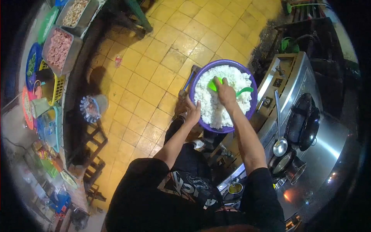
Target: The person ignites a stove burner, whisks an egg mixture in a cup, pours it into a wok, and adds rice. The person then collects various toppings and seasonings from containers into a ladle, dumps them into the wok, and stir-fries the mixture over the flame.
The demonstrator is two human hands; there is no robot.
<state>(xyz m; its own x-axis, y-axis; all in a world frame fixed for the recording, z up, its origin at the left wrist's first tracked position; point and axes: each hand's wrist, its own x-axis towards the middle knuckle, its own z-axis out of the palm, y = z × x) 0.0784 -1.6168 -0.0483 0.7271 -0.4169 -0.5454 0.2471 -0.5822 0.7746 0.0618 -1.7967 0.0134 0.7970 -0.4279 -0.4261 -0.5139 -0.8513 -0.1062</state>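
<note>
A purple basin (254,104) full of white cooked rice (216,116) is in front of me. At its near left rim is my left hand (193,113), thumb over the edge and fingers against the outer side. Over the rice, my right hand (226,92) grips a small bright green bowl (212,84), tipped into the rice. Just right of that hand, a green rice spoon (244,91) lies on the rice with its lower part hidden.
To the right is a metal stove (284,71) with a long ladle (279,143), dark pans (309,127) and a pot (284,164). Along the left, a counter bears a tray of pink meat pieces (58,50) and a yellow basket (58,89). A tub (92,108) stands beside it.
</note>
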